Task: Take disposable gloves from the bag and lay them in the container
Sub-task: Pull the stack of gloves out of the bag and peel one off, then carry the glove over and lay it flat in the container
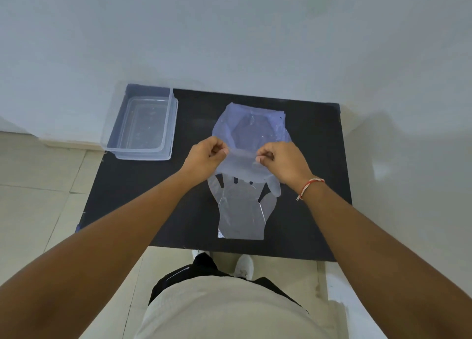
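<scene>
A thin bluish plastic bag (251, 129) lies in the middle of the black table (314, 160). My left hand (207, 157) and my right hand (282, 163) each pinch the bag's near edge, a little apart from each other. A clear disposable glove (241, 211) lies flat on the table just below the bag, fingers pointing away from me and partly under the bag's edge. The clear rectangular container (143, 126) stands at the table's far left corner, with nothing visible inside it.
The table stands against a pale wall. Tiled floor shows on the left, and my feet and clothes show below the near edge. A red and white thread band circles my right wrist (310, 185).
</scene>
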